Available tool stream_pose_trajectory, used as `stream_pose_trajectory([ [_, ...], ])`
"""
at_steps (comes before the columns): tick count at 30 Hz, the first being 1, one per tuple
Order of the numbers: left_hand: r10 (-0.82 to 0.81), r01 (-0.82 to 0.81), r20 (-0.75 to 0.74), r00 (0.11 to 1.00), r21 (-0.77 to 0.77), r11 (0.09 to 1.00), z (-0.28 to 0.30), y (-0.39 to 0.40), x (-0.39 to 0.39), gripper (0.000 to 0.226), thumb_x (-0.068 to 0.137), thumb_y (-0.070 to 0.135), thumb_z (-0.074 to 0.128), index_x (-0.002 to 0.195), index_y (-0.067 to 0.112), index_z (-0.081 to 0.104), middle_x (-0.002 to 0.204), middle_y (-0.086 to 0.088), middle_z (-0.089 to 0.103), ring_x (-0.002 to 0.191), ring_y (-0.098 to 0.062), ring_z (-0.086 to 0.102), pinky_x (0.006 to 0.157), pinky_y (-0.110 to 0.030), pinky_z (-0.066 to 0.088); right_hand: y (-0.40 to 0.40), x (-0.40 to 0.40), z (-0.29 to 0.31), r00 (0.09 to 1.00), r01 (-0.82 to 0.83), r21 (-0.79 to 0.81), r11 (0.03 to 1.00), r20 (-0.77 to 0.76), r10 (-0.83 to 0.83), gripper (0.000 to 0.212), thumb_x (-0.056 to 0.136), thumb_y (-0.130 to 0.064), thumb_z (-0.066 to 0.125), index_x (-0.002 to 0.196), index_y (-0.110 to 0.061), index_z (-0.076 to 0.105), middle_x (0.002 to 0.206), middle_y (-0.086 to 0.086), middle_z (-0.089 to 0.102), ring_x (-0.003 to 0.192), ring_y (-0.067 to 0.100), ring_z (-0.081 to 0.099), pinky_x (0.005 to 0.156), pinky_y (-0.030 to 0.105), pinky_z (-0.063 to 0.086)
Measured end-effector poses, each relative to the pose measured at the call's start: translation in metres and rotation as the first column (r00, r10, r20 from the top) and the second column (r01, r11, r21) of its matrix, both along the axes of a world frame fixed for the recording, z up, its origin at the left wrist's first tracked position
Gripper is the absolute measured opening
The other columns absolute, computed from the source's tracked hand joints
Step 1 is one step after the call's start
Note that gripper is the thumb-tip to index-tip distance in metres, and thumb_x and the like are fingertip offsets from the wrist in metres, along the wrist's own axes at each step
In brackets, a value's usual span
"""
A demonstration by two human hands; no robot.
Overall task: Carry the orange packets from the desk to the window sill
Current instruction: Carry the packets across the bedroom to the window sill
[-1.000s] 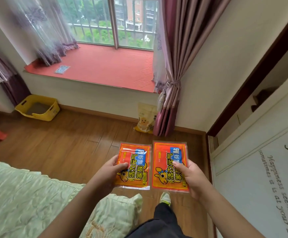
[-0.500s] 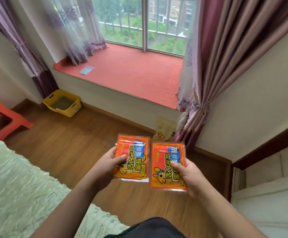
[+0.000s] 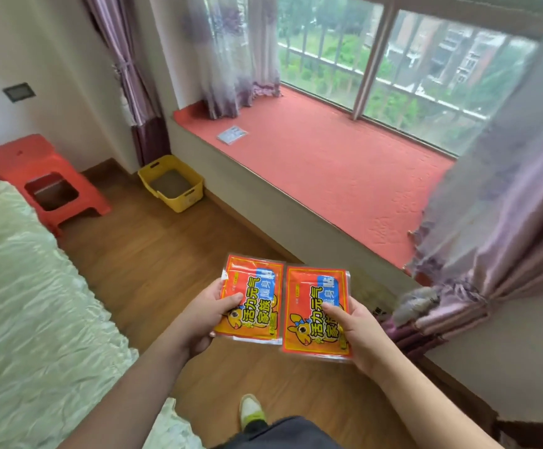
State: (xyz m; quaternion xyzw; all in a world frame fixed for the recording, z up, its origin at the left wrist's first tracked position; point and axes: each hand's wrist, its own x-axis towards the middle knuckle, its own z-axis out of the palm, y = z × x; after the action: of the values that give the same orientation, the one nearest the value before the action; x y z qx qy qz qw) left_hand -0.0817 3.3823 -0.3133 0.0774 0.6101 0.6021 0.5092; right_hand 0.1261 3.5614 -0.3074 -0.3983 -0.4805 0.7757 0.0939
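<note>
As the window sill (image 3: 328,163) has swung from the frame's top toward its centre and grown larger, the left hand (image 3: 199,314) and right hand (image 3: 357,332) each clasp an orange packet (image 3: 250,298) low at centre, so delivery looks close.

red window sill (image 3: 328,163) mostly bare, small flat packet (image 3: 232,135) near its left end, curtains (image 3: 490,222) draping both ends
</note>
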Motion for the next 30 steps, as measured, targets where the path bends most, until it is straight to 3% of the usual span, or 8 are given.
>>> stream_pose_trajectory([
  [6,0.054,-0.054,-0.007,0.999,0.011,0.998,0.010,0.022,-0.078,0.027,0.092,0.010,0.062,0.118,0.016,0.057,0.105,-0.013,0.077,0.091,-0.032,0.075,0.064,-0.036,0.061,0.042,-0.095,0.011,0.998,-0.055,0.012,0.998,-0.011,0.055,0.018,0.093,-0.014,0.063,0.112,-0.014,0.063,0.096,0.014,0.080,0.083,0.031,0.078,0.061,0.038,0.062],
  [10,0.111,-0.111,-0.005,0.994,0.003,0.994,0.008,0.041,-0.125,0.026,0.092,0.011,0.062,0.117,0.016,0.058,0.104,-0.013,0.077,0.090,-0.032,0.075,0.064,-0.037,0.062,0.069,-0.147,0.003,0.996,-0.090,0.011,0.996,0.011,0.089,0.021,0.093,-0.015,0.064,0.113,-0.013,0.063,0.102,0.018,0.078,0.093,0.040,0.074,0.086,0.060,0.057],
  [12,0.136,-0.136,-0.002,0.991,-0.005,0.991,0.005,0.053,-0.147,0.028,0.091,0.012,0.063,0.118,0.016,0.057,0.105,-0.014,0.077,0.092,-0.034,0.075,0.067,-0.040,0.062,0.086,-0.172,-0.003,0.993,-0.114,0.011,0.993,0.020,0.114,0.022,0.093,-0.015,0.064,0.114,-0.013,0.063,0.104,0.019,0.077,0.095,0.041,0.073,0.089,0.062,0.055],
  [15,0.166,-0.166,-0.016,0.986,-0.042,0.985,-0.001,0.078,-0.182,0.031,0.090,0.014,0.066,0.119,0.016,0.057,0.108,-0.015,0.076,0.096,-0.035,0.073,0.078,-0.046,0.059,0.116,-0.215,-0.010,0.986,-0.164,0.025,0.986,0.028,0.163,0.021,0.094,-0.016,0.063,0.114,-0.014,0.062,0.100,0.015,0.079,0.089,0.035,0.076,0.074,0.048,0.062],
  [17,0.181,-0.183,-0.034,0.983,-0.058,0.981,-0.002,0.095,-0.206,0.030,0.090,0.012,0.064,0.120,0.015,0.057,0.108,-0.015,0.076,0.094,-0.033,0.074,0.072,-0.042,0.060,0.140,-0.245,-0.014,0.983,-0.184,0.034,0.982,0.018,0.183,0.019,0.094,-0.013,0.062,0.113,-0.013,0.063,0.095,0.013,0.080,0.082,0.031,0.077,0.066,0.041,0.063],
  [20,0.210,-0.213,-0.048,0.977,-0.080,0.974,0.005,0.122,-0.240,0.027,0.092,0.010,0.061,0.118,0.016,0.058,0.107,-0.014,0.076,0.089,-0.031,0.075,0.058,-0.033,0.060,0.178,-0.291,-0.010,0.984,-0.179,0.017,0.984,-0.019,0.180,0.018,0.094,-0.009,0.060,0.110,-0.014,0.065,0.092,0.012,0.080,0.077,0.029,0.077,0.065,0.042,0.063],
  [24,0.241,-0.248,-0.073,0.968,-0.105,0.963,0.019,0.160,-0.283,0.027,0.092,0.011,0.061,0.119,0.016,0.059,0.106,-0.013,0.077,0.092,-0.033,0.074,0.064,-0.036,0.060,0.223,-0.343,-0.001,0.977,-0.209,-0.021,0.978,-0.047,0.208,0.018,0.093,-0.009,0.061,0.110,-0.014,0.065,0.093,0.014,0.080,0.077,0.030,0.077,0.062,0.040,0.063],
  [30,0.314,-0.318,-0.081,0.946,-0.043,0.947,0.037,0.204,-0.348,0.022,0.093,0.009,0.059,0.113,0.019,0.061,0.097,-0.008,0.079,0.078,-0.025,0.077,0.049,-0.028,0.057,0.264,-0.426,0.012,0.962,-0.267,-0.007,0.964,-0.065,0.266,0.018,0.093,-0.012,0.062,0.110,-0.016,0.065,0.093,0.012,0.080,0.077,0.029,0.078,0.059,0.039,0.062],
])
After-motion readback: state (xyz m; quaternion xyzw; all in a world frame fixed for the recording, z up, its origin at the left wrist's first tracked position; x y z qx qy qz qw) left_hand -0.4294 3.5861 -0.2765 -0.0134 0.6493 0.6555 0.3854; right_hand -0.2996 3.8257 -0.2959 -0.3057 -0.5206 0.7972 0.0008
